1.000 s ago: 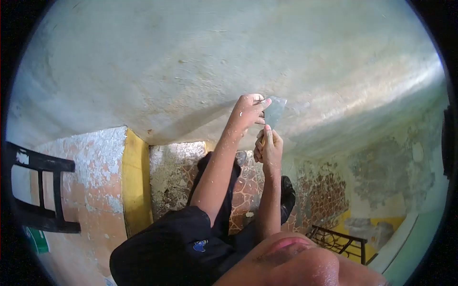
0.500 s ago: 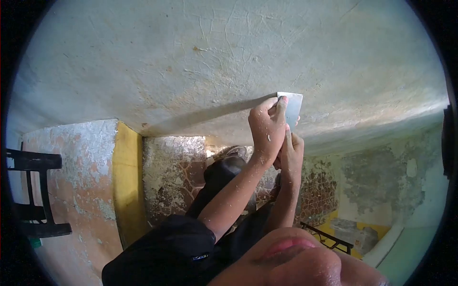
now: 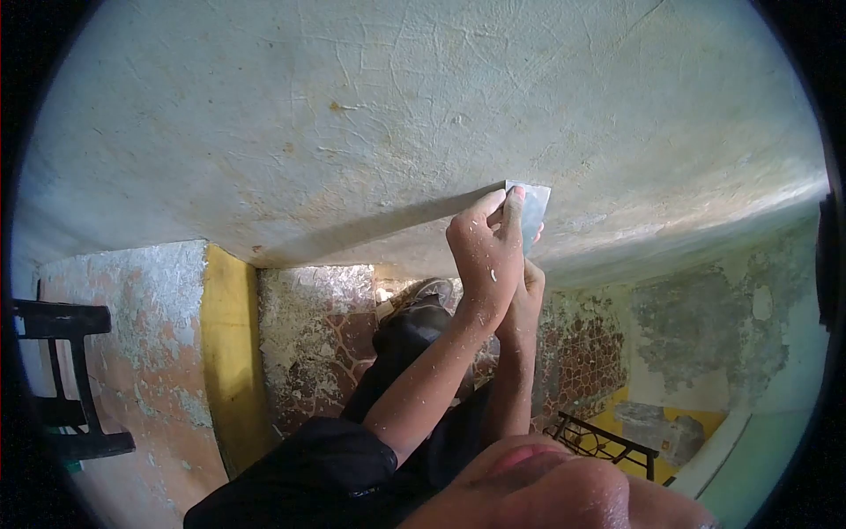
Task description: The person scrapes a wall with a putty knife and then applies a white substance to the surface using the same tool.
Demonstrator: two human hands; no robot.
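A scraper (image 3: 535, 209) with a flat, pale metal blade meets the whitish wall (image 3: 291, 115), its wide edge against the surface. My left hand (image 3: 486, 251) is closed on the blade, its thumb lying along the face near the edge. Lower down, my right hand (image 3: 531, 286) is wrapped round the scraper's lower part, partly behind my left wrist; the handle is hidden. Pale flakes dot both forearms. Cracks and ridged, wrinkled paint mark the wall around the blade.
A black chair (image 3: 75, 379) stands at left beside a peeling wall (image 3: 150, 344) with a yellow edge (image 3: 233, 353). Below are the patterned floor tiles (image 3: 582, 357) and my shoe (image 3: 432, 291). A black metal frame (image 3: 608, 445) is at lower right.
The view has shifted, so the wall and both hands appear lower and further left. Both hands keep their hold on the scraper, which stays against the wall.
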